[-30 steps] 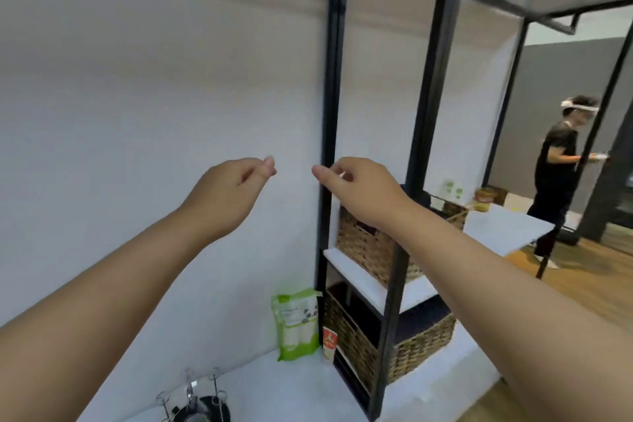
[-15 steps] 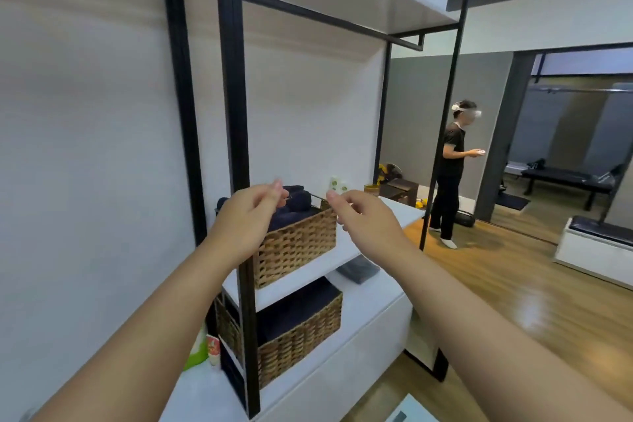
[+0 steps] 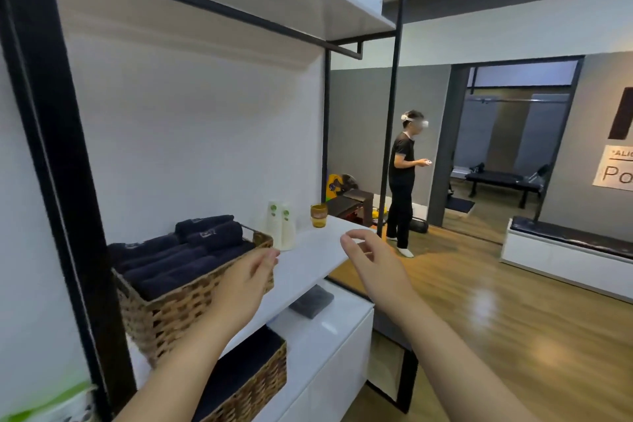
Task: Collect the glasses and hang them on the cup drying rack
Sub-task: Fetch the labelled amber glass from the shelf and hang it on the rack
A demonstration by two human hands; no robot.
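Green packet (image 3: 44, 401) blurred, edge-cropped

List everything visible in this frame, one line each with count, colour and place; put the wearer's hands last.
amber glass: 1, amber, far end of white shelf
paper cup stacks: 2, white with green logos, left of the glass
wicker baskets: 2, brown, one on the shelf holding rolled navy towels, one below
other person: 1, black clothes, standing on wooden floor
left hand: empty, before upper basket
right hand: empty, over shelf edge
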